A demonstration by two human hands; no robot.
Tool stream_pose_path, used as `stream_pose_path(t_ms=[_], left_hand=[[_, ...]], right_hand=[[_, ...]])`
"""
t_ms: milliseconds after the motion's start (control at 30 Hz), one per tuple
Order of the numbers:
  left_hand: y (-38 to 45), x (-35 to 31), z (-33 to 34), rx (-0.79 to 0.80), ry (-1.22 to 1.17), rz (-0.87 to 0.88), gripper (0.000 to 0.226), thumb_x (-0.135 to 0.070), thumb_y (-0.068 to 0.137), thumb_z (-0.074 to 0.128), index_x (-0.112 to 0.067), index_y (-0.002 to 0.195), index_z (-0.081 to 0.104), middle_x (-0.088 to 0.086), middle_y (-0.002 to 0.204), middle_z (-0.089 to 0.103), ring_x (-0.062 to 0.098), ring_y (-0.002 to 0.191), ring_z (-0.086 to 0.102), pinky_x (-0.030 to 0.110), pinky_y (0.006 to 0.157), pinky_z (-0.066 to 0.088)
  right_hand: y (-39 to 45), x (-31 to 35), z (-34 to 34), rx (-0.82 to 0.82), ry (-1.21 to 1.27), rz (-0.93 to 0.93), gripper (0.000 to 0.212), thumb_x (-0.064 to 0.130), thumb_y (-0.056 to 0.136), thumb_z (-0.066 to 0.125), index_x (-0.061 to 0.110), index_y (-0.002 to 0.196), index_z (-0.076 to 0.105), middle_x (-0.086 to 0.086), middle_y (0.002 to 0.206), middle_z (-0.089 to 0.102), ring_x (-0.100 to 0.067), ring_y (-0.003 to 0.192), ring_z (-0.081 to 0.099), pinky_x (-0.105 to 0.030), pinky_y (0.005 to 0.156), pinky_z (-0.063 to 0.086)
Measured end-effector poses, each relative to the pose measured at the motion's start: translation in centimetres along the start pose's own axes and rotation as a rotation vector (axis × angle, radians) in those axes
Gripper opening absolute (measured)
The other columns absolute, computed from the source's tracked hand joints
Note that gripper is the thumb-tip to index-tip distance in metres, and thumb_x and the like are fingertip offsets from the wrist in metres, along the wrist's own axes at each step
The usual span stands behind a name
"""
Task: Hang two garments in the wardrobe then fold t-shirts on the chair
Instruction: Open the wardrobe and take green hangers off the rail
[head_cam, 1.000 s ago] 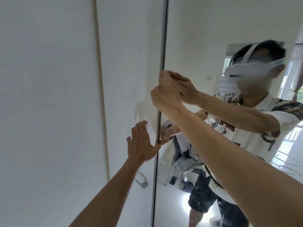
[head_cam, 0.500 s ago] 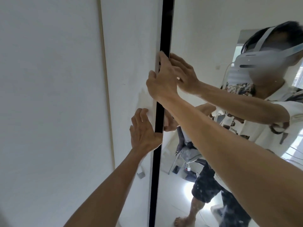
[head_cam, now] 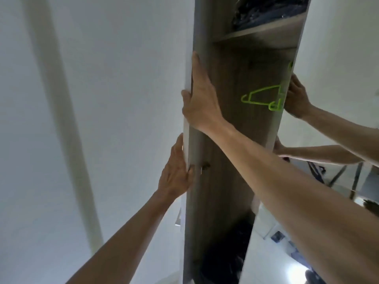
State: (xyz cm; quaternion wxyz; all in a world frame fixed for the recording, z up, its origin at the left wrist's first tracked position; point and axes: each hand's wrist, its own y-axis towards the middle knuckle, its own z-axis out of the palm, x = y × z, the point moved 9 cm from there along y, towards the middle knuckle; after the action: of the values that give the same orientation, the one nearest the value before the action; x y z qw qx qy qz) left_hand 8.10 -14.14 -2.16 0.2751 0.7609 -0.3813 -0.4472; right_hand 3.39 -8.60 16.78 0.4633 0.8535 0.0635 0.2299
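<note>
The wardrobe stands partly open, and a dark wooden interior [head_cam: 229, 124] shows between a white door [head_cam: 123, 99] on the left and a mirrored door [head_cam: 332, 48] on the right. A bright green hanger [head_cam: 264, 97] hangs inside, empty. My right hand [head_cam: 202, 99] grips the white door's edge, thumb on the front face and index finger lying up along the edge. Lower down, my left hand [head_cam: 176, 173] holds the same edge with its thumb hooked round it. No garment is in either hand.
A shelf [head_cam: 256, 34] near the top carries dark folded clothes [head_cam: 268, 11]. More dark fabric [head_cam: 227, 255] lies at the bottom of the wardrobe. The mirror reflects my arms, chair legs [head_cam: 338, 175] and a bright floor.
The narrow dark gap between the two doors has widened into a broad opening, and the shelf, the hanger and the clothes inside have come into view. Both hands stay on the white door's edge.
</note>
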Motion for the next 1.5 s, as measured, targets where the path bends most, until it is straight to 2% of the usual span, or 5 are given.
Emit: stream_pose_path(t_ms=[167,400,700,867,1500], left_hand=[[0.6,3.7,-4.2,-0.039,0.058,0.071,0.098,-0.028,0.093,0.068,-0.018,0.157,-0.006,-0.018,0.164,-0.014,-0.006,0.149,-0.002,0.003,0.113,0.007],[5.8,10.2,-10.8,-0.085,0.175,0.067,0.105,-0.017,0.084,0.078,-0.009,0.159,0.005,0.012,0.156,0.027,0.024,0.120,0.047,0.037,0.097,0.050],[12.7,18.4,-14.4,0.037,0.237,-0.043,0.147,-0.004,0.073,0.084,-0.057,0.137,-0.038,0.013,0.130,0.041,0.032,0.083,0.057,0.050,0.072,0.057],[14.9,21.5,-14.8,0.079,0.268,-0.102,0.154,-0.005,0.068,0.088,-0.058,0.133,-0.042,0.008,0.113,0.040,0.028,0.070,0.058,0.047,0.065,0.058],[16.4,24.2,-14.1,0.074,0.370,-0.111,0.162,-0.002,0.062,0.091,-0.049,0.135,-0.045,0.015,0.141,0.032,0.033,0.099,0.058,0.047,0.077,0.060]], right_hand=[[1.9,1.6,5.3,0.017,-0.024,-0.008,0.082,0.007,0.100,0.055,0.012,0.161,0.001,-0.002,0.170,-0.001,-0.017,0.155,0.002,-0.017,0.116,0.000],[5.5,3.2,14.1,0.118,-0.068,-0.095,0.073,0.023,0.106,0.042,0.027,0.161,-0.006,0.001,0.169,-0.010,-0.019,0.156,-0.005,-0.030,0.119,0.002],[11.6,1.6,23.0,0.166,-0.205,-0.036,0.065,0.030,0.107,0.032,0.040,0.159,-0.007,0.007,0.168,-0.016,-0.019,0.155,-0.011,-0.053,0.123,0.021],[13.3,0.6,25.9,0.164,-0.272,0.006,0.065,0.035,0.108,0.031,0.044,0.157,-0.012,0.013,0.165,-0.023,-0.015,0.153,-0.019,-0.058,0.120,0.025],[16.4,-1.6,28.5,0.136,-0.318,-0.067,0.070,0.023,0.107,0.034,0.040,0.157,-0.012,0.008,0.165,-0.025,-0.022,0.152,-0.025,-0.059,0.112,0.037]])
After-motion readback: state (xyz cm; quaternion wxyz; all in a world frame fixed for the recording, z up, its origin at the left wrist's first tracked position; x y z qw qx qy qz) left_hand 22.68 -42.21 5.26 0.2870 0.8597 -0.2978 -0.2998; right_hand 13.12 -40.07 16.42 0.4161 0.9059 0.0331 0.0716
